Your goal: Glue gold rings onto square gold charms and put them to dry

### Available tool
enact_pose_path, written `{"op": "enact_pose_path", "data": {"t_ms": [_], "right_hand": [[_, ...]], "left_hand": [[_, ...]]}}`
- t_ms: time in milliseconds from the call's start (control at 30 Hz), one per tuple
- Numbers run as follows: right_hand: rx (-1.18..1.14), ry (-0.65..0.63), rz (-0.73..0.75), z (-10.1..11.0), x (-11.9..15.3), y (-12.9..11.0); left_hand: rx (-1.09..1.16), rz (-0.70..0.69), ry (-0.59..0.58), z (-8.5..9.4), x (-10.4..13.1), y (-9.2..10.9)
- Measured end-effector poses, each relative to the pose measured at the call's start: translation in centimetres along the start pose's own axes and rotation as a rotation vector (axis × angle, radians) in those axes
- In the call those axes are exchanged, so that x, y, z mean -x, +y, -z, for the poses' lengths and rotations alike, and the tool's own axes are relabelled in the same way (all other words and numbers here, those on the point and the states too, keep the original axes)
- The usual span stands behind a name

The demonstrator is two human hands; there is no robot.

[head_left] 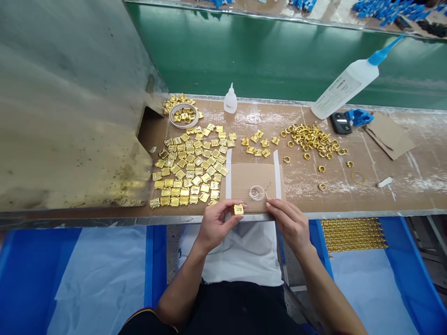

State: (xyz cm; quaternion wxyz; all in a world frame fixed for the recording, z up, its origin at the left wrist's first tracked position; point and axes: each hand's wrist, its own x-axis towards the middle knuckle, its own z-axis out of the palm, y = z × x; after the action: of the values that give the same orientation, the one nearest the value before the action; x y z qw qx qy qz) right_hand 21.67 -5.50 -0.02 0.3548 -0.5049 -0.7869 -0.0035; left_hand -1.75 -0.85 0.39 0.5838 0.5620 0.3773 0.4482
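Observation:
My left hand pinches a small gold square piece by its edges, just over the bench's front edge. Between the fingertips of my right hand is a thin stick, its tip pointing up and away from me. Close to that stick stands a small clear round cup with something pale in it. The cup rests on a cardboard sheet held by white tape strips. Many similar gold pieces lie in rows left of the sheet, and several more lie beyond it.
Gold rings are heaped at right. Behind stand a small white bottle and a tilted large bottle. A metal housing walls the left side. Blue bins flank me below; the right one holds gold ring rows.

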Motion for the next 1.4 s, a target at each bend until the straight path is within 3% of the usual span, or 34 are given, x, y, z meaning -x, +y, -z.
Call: {"op": "enact_pose_path", "data": {"t_ms": [267,500,600,767,833,1067,1400], "right_hand": [[-0.013,-0.047,0.049,0.3,0.0,-0.4],[-0.089,-0.031,-0.012,0.4,0.5,-0.4],[-0.218,0.095,-0.157,0.2,0.2,-0.6],[-0.419,0.528,-0.625,-0.3,-0.7,-2.1],[-0.495,0.614,-0.699,-0.3,-1.1,-3.3],[-0.645,0.406,-0.549,-1.1,-2.6,-7.0],[-0.627,0.276,-0.542,-1.9,-3.0,-7.1]], "left_hand": [[0.029,0.059,0.014,0.0,0.1,0.0],[0.030,0.080,0.018,0.0,0.1,-0.1],[0.033,0.067,0.017,-0.1,0.1,-0.1],[0.004,0.032,0.015,-0.2,0.0,0.0],[-0.001,0.017,-0.004,-0.2,0.0,0.0],[0.008,0.027,-0.017,0.0,0.1,0.0],[0.008,0.035,-0.004,-0.1,0.0,0.2]]}}
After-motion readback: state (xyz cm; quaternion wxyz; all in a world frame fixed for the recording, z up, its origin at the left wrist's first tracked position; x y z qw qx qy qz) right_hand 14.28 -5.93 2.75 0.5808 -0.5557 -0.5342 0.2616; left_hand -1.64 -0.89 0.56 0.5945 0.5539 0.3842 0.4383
